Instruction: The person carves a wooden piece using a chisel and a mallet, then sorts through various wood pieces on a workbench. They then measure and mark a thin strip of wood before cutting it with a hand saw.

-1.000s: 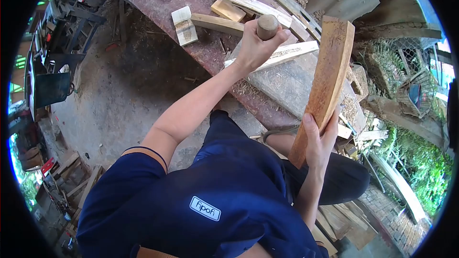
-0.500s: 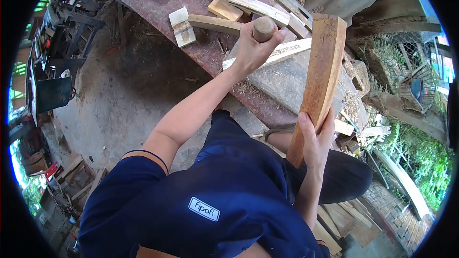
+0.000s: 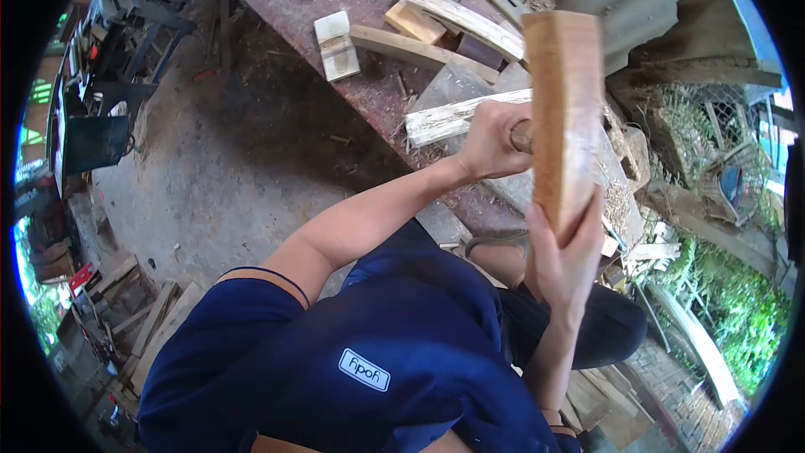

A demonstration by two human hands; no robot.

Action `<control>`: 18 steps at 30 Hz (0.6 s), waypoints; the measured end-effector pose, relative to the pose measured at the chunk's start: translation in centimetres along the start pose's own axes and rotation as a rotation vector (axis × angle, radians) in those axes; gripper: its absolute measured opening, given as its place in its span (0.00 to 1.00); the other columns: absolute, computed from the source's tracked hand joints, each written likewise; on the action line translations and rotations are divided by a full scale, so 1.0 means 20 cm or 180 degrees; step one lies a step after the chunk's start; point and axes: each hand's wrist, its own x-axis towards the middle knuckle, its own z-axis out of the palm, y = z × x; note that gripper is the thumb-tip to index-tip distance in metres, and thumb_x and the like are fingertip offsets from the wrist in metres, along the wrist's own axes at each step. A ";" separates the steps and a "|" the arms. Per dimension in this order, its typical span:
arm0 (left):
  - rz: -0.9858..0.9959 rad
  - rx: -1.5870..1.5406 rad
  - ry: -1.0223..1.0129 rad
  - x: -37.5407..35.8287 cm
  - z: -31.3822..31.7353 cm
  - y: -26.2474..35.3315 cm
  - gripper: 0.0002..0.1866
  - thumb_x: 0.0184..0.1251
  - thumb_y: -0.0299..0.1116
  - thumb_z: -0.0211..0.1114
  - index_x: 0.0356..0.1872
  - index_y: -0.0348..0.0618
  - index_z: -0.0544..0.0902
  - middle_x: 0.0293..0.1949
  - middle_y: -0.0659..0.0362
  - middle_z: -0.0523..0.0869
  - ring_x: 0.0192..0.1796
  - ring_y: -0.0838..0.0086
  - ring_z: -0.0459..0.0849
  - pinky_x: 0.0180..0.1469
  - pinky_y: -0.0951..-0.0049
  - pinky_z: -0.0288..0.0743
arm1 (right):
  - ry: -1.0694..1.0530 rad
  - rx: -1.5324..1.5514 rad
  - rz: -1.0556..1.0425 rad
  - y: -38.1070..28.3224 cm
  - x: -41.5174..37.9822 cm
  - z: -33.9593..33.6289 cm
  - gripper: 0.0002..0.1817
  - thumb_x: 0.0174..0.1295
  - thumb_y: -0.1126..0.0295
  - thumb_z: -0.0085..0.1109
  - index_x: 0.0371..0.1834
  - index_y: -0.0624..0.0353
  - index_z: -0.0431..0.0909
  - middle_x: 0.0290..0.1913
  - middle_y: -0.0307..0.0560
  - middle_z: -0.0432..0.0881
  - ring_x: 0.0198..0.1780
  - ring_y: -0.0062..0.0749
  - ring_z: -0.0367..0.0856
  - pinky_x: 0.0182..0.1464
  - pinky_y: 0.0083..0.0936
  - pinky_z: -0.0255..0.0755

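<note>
The right hand [image 3: 563, 262] grips the bottom of a plank [image 3: 562, 117], holding it upright above the lap. Just left of the plank, the left hand [image 3: 493, 141] is clenched round a wooden handle [image 3: 521, 136]. Behind the plank, offcuts [image 3: 335, 44] litter a rusty bench [image 3: 285, 8].

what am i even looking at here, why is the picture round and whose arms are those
The picture comes from a small wide-angle camera worn on a person's head, looking down at their own body and hands; that lens bends the view into a circle. The blue shirt at the bottom is theirs. Their right hand holds a thick wooden board upright by its lower end. Their left hand has a closed grip on a round wooden tool handle, mostly hidden behind the board. Beyond lies a rusty worktable strewn with wood offcuts and sawdust.
</note>
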 end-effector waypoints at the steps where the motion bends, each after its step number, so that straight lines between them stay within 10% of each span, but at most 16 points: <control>1: -0.0098 0.0044 -0.0049 -0.02 -0.01 0.01 0.10 0.40 0.28 0.72 0.26 0.46 0.79 0.22 0.54 0.80 0.24 0.58 0.80 0.29 0.68 0.74 | 0.0226 0.0188 -0.0224 0.00 -0.03 0.00 0.29 0.52 0.66 0.70 0.53 0.68 0.67 0.33 0.56 0.81 0.32 0.39 0.82 0.37 0.33 0.74; 5: -0.0021 0.0013 0.0056 -0.04 0.02 -0.04 0.11 0.37 0.26 0.70 0.26 0.46 0.78 0.21 0.55 0.79 0.24 0.59 0.80 0.28 0.68 0.73 | 0.0896 0.1257 -0.0342 -0.02 -0.08 0.05 0.30 0.53 0.66 0.69 0.54 0.68 0.66 0.33 0.57 0.80 0.31 0.38 0.81 0.36 0.34 0.74; 7: -0.0020 0.0041 -0.0077 -0.03 0.00 -0.03 0.12 0.39 0.27 0.72 0.28 0.46 0.80 0.22 0.55 0.79 0.24 0.59 0.80 0.28 0.70 0.74 | 0.0115 -0.0113 -0.0499 0.03 0.00 0.06 0.30 0.55 0.62 0.68 0.54 0.68 0.65 0.32 0.57 0.81 0.29 0.37 0.81 0.35 0.34 0.74; 10: -0.0134 -0.0605 0.0086 0.03 -0.02 -0.04 0.10 0.49 0.32 0.74 0.32 0.42 0.83 0.24 0.57 0.84 0.26 0.78 0.82 0.32 0.75 0.76 | 0.0040 0.0267 -0.0064 0.02 0.00 0.06 0.30 0.56 0.58 0.68 0.52 0.69 0.67 0.31 0.55 0.81 0.30 0.36 0.81 0.36 0.32 0.74; 18: -0.1017 -0.0581 -0.0537 0.25 -0.21 -0.08 0.08 0.57 0.34 0.69 0.25 0.43 0.80 0.21 0.67 0.79 0.24 0.85 0.76 0.27 0.82 0.70 | 0.0051 0.0956 0.0239 0.09 -0.04 0.10 0.26 0.59 0.59 0.67 0.50 0.66 0.68 0.36 0.50 0.79 0.36 0.28 0.77 0.40 0.28 0.73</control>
